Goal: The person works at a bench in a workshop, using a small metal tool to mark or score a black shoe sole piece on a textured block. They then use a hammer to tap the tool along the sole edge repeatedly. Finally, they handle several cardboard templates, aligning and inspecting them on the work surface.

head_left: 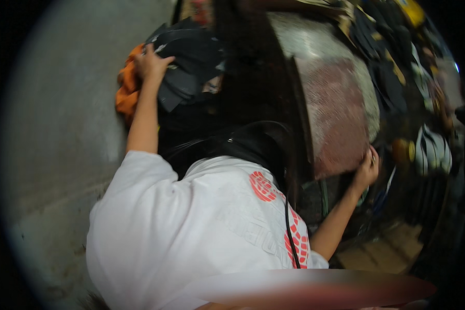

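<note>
The left hand point(152, 64) rests on a loose heap of dark grey pieces point(186, 59) toward the upper left, with an orange cloth point(126, 98) bunched just beside it on the outer side. Its fingers are spread, the thumb standing well apart from the forefinger across the top of the heap; the other fingers are harder to make out.

The grey pieces look flat and thin, with crisp edges and corners lying at different angles, so they probably are light, bendable but a little springy, and not fragile. Stacked this loosely, they are likely to slide over one another; a hold with the thumb on top and the fingers beneath, near one edge, should keep several together. The orange cloth, folded and rumpled, looks softer and limp, best gathered in a fistful.

The right hand point(368, 168) is at the lower right corner of a reddish-brown mat point(338, 113), which lies on a grey worktop point(305, 36). Its fingers curl at that corner, but blur hides whether they pinch anything. The mat looks broad, fairly stiff and heavier than the pieces, with a slightly shiny face that may be slick; its corner and edges seem the surest places to grip.
</note>
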The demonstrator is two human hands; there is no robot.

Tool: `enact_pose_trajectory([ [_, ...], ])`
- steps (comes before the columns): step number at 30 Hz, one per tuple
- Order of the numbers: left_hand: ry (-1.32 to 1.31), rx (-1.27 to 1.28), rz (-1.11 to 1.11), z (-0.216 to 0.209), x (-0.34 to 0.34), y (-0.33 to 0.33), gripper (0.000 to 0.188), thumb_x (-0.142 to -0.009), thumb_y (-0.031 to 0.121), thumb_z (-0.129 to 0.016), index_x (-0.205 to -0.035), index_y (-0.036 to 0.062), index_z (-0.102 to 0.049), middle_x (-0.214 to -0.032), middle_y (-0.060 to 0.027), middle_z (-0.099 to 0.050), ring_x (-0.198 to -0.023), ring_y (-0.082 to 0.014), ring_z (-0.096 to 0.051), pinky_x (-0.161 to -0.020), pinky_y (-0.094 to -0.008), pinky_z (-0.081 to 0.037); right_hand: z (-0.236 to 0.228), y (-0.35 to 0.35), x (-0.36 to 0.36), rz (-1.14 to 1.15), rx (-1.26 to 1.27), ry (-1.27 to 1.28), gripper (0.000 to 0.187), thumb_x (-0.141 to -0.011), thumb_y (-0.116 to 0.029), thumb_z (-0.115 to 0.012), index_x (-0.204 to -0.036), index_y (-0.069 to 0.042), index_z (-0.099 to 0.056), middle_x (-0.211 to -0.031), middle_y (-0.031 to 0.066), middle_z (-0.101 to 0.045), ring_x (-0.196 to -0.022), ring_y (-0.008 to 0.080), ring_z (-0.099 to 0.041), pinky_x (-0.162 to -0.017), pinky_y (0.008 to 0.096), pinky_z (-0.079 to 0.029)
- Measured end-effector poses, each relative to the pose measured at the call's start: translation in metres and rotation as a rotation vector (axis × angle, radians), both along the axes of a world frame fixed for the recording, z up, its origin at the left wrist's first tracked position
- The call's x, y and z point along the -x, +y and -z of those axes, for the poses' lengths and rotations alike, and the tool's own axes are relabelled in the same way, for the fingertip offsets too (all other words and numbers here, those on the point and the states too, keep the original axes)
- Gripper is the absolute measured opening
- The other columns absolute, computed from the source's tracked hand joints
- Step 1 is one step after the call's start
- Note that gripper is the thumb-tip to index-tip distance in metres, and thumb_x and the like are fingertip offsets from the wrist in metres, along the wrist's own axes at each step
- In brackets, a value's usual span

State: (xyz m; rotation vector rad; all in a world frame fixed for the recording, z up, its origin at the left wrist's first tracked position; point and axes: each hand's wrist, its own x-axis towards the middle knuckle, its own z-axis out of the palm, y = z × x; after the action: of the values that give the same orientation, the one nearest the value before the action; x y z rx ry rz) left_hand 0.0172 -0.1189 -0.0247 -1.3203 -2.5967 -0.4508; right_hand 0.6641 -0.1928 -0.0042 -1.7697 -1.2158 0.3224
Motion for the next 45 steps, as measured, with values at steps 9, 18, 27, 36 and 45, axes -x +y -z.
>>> enact_pose_trajectory([
  [9, -0.290, 0.175, -0.133, 0.000, 0.029, 0.012, 0.115, -0.056, 0.057, -0.088, -0.151, 0.0177, -0.035, -0.145, -0.0252, -0.047, -0.137, -0.0469, -0.038, -0.107, -0.0543, -0.040, -0.005, -0.001, 0.008, 0.041, -0.048, 0.004, 0.024, -0.096, -0.027, -0.064, -0.108, -0.009, -0.074, -0.090, 0.0063, -0.074, -0.083, 0.0123, -0.067, -0.075, 0.0281, -0.051],
  [18, -0.015, -0.084, 0.102, -0.035, -0.038, -0.003, 0.073, -0.066, 0.030, -0.085, -0.130, 0.0136, -0.056, -0.117, -0.0215, -0.050, -0.105, -0.0408, -0.060, -0.090, -0.0457, -0.052, -0.004, -0.004, 0.004, 0.029, -0.034, 0.034, 0.023, -0.096, -0.023, -0.065, -0.108, -0.005, -0.073, -0.088, 0.0056, -0.071, -0.083, 0.0121, -0.064, -0.076, 0.0281, -0.050],
  [27, 0.049, -0.514, 0.455, -0.135, -0.102, -0.008, 0.059, -0.066, 0.014, -0.085, -0.118, 0.0114, -0.057, -0.111, -0.0138, -0.052, -0.104, -0.0349, -0.058, -0.087, -0.0453, -0.051, 0.000, -0.006, 0.001, -0.013, -0.040, 0.106, 0.025, -0.099, -0.023, -0.063, -0.109, -0.002, -0.072, -0.095, 0.0050, -0.072, -0.087, 0.0121, -0.064, -0.078, 0.0275, -0.050],
  [36, -0.654, -0.923, 0.644, -0.212, -0.138, 0.019, 0.056, -0.068, 0.010, -0.089, -0.114, -0.0004, -0.059, -0.111, -0.0129, -0.067, -0.097, -0.0243, -0.068, -0.087, -0.0338, -0.055, 0.003, -0.006, -0.002, -0.066, -0.107, 0.142, 0.024, -0.099, -0.020, -0.063, -0.109, 0.000, -0.072, -0.093, 0.0022, -0.070, -0.084, 0.0091, -0.060, -0.076, 0.0245, -0.048],
  [45, -1.599, -1.179, 0.853, -0.228, -0.260, 0.144, 0.046, -0.077, 0.002, -0.076, -0.120, 0.0024, -0.058, -0.106, -0.0124, -0.066, -0.087, -0.0246, -0.069, -0.071, -0.0362, -0.061, 0.002, -0.007, -0.001, -0.041, -0.107, 0.105, 0.024, -0.099, -0.021, -0.064, -0.108, 0.000, -0.072, -0.086, 0.0001, -0.068, -0.077, 0.0067, -0.057, -0.069, 0.0244, -0.047],
])
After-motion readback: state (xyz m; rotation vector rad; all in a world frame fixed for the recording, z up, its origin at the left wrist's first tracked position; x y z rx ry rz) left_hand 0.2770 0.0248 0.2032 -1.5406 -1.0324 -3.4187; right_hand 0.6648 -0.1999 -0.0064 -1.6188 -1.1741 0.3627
